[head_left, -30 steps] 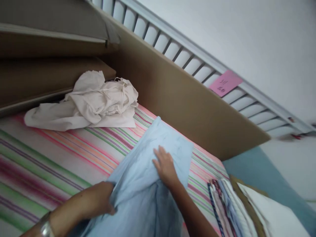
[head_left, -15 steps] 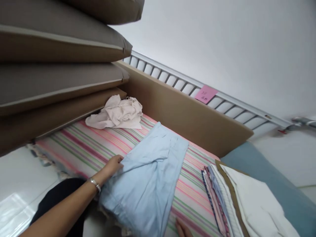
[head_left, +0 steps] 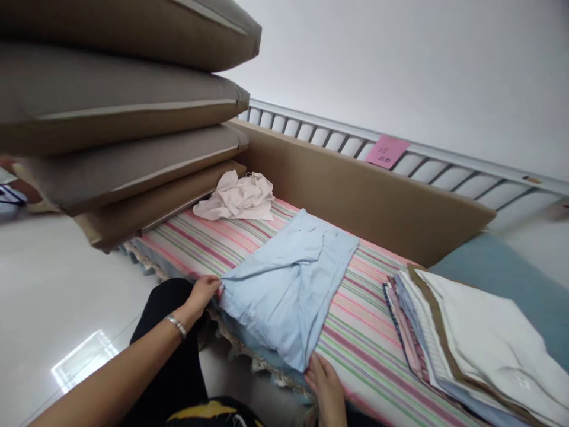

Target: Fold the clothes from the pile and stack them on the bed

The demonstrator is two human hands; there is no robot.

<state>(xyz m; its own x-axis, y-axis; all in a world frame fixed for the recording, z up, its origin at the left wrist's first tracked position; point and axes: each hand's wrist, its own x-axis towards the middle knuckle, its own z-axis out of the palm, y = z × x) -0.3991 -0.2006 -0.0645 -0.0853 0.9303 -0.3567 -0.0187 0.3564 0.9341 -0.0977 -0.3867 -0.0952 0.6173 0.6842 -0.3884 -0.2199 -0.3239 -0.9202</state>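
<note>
A light blue garment (head_left: 284,279) lies spread on a striped bed cover (head_left: 213,237), with creases running across its middle. My left hand (head_left: 204,293), a silver bracelet on its wrist, pinches the garment's left corner at the bed's near edge. The fingers of my right hand (head_left: 323,379) are closed on its near right corner. Part of the garment's near side hangs slightly over the edge.
Right of the garment sits a stack of folded clothes (head_left: 489,338), a white one on top. A crumpled pale cloth (head_left: 242,198) lies by a tall stack of brown cushions (head_left: 146,130). Behind stand a brown board (head_left: 355,196) and a slatted rail (head_left: 329,139) with a pink note (head_left: 387,151).
My right hand has come up from the bottom of the view and taken the garment's near right corner. The near part of the garment is pulled straighter. The view has shifted.
</note>
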